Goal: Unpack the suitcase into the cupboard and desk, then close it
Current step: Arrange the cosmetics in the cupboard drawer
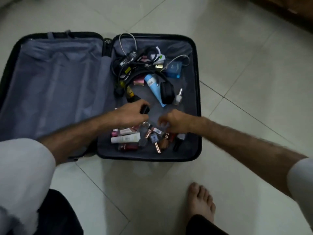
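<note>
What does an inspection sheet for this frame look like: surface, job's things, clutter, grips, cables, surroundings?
Surface: pale tiled floor.
Job's things: suitcase lies open; its left half holds only lining; its right half holds a blue tube, blue box, black pouch and cosmetics.
Clutter: nothing seen outside the suitcase.
Grips: left hand closed on a small dark item; right hand curled over the cosmetics, hold unclear.
Cables: tangle at the far end.
Surroundings: wooden furniture; bare foot.
</note>
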